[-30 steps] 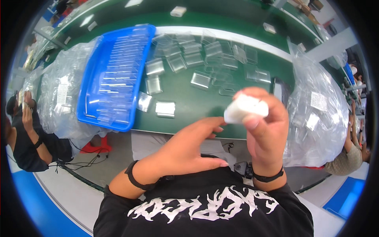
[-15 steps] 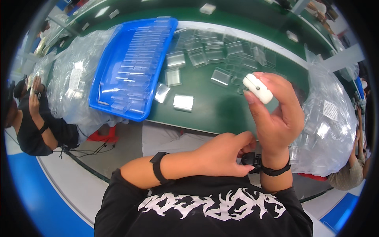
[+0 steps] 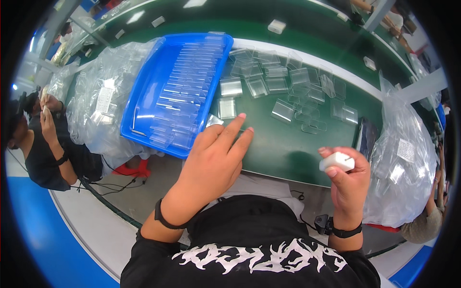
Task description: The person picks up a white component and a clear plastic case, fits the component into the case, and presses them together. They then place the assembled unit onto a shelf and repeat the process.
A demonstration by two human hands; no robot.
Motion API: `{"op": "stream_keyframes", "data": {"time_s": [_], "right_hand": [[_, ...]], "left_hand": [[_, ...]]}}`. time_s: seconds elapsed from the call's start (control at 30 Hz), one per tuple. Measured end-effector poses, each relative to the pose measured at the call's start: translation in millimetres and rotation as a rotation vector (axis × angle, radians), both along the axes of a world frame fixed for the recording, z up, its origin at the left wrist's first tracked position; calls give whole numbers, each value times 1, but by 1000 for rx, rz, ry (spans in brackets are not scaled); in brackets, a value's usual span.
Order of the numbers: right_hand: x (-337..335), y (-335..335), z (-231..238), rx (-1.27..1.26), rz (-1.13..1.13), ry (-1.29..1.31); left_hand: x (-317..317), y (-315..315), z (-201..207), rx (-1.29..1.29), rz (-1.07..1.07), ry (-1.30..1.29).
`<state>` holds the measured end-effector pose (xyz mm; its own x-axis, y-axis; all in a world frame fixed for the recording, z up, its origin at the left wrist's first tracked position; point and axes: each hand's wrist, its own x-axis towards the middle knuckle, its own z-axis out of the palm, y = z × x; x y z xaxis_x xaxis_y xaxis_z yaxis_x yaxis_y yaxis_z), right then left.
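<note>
My left hand (image 3: 211,161) reaches over the near edge of the green table with its fingers stretched out and apart, holding nothing. Close to its fingertips lie a clear plastic cover (image 3: 226,108) and another clear piece (image 3: 214,121), partly hidden by the hand. Off to the right, my right hand (image 3: 352,185) pinches a small white rounded plastic block (image 3: 337,162) between thumb and fingers. A thin dark mark shows on the block's upper face. Several clear plastic covers (image 3: 283,111) are scattered over the table beyond both hands.
At the left, a blue tray (image 3: 128,126) holds a row of clear covers and a bent metal rod (image 3: 138,131). Plastic bags (image 3: 103,98) flank the table, another bag (image 3: 402,168) at right. A dark flat object (image 3: 367,137) lies by it. A person (image 3: 45,139) sits at left.
My left hand has left the right wrist, moved left and forward over the table, and spread its fingers. My right hand has lowered, tilting the white block. The view has shifted slightly.
</note>
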<state>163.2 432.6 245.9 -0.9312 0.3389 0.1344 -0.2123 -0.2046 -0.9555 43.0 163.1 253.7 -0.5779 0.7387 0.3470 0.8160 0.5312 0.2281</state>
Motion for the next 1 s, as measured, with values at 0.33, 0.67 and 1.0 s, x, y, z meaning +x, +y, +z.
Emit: {"op": "stream_keyframes", "data": {"time_s": [0.33,0.67,1.0], "right_hand": [[3,-16,2,237,92,-47],[-19,-33,30,848,160,189],[-29,-54,41,1065,280,307]], "left_hand": [[10,-3,-6,18,-39,-100],[20,-16,-9,661,-438,-1285],[21,-23,-17,710,-466,-1215]]}}
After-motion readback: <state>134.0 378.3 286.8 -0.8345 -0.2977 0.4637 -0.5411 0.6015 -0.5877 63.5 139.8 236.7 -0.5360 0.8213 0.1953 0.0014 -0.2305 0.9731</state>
